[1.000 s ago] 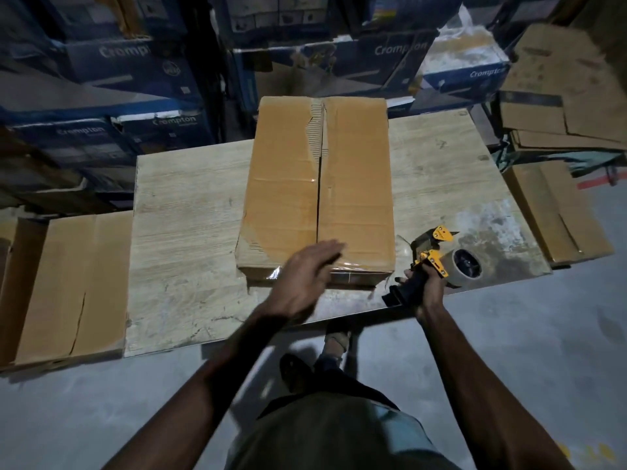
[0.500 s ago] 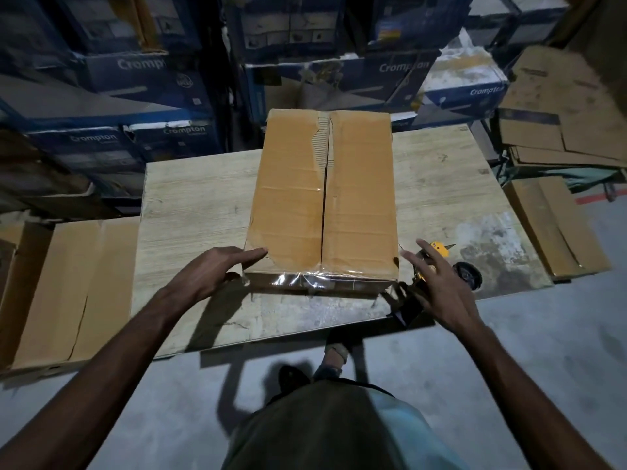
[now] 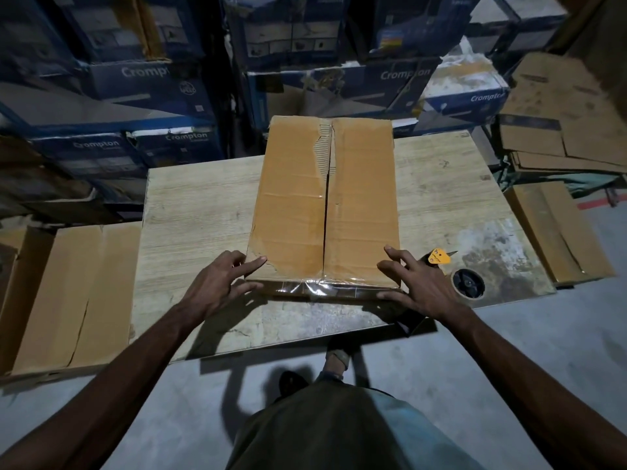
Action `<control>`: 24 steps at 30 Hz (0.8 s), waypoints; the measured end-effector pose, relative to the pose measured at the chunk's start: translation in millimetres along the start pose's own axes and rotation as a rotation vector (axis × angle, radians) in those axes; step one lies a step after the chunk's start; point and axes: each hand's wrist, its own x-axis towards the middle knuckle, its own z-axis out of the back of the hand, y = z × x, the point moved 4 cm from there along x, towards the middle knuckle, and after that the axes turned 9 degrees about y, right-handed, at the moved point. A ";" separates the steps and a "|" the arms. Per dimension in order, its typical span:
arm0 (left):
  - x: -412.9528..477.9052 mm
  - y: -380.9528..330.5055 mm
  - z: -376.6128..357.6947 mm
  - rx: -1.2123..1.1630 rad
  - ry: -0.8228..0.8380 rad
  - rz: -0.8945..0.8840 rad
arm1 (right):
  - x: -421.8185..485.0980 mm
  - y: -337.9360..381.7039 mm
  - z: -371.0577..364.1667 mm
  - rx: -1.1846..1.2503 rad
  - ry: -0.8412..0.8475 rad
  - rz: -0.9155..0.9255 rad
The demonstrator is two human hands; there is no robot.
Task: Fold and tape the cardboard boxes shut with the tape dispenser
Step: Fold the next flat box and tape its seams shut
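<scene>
Brown cardboard box sits mid table w/ both top flaps folded down, so I think folding is done. Shiny clear tape runs along the near edge, but the long gap btwn flaps looks bare, so that's prob left to do. I see left hand spread open, fingertips on near left corner; right hand same at near right corner. Both hold nothing. Tape dispenser lies on table just beside right hand

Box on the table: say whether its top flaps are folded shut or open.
Folded shut: on the box both flaps lie flat, meeting at the middle seam.
</scene>
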 end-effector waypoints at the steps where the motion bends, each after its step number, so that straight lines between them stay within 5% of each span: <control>1: -1.6 -1.8 -1.6 0.020 -0.042 0.004 | -1.0 -1.3 -0.9 -0.007 -0.010 0.000; 6: -5.4 -14.1 1.3 0.095 -0.189 -0.076 | 1.7 -1.3 -1.1 -0.116 -0.026 0.009; 15: -7.5 -23.1 -1.1 0.150 -0.079 -0.118 | -11.2 12.8 -7.4 -0.181 -0.100 -0.042; 20: 2.1 -69.9 6.2 -0.063 -0.005 -0.095 | -24.0 57.3 22.9 0.063 -0.386 0.006; 24: 25.2 -101.2 1.2 -0.178 -0.063 -0.141 | 13.5 84.9 23.7 0.315 -0.213 -0.006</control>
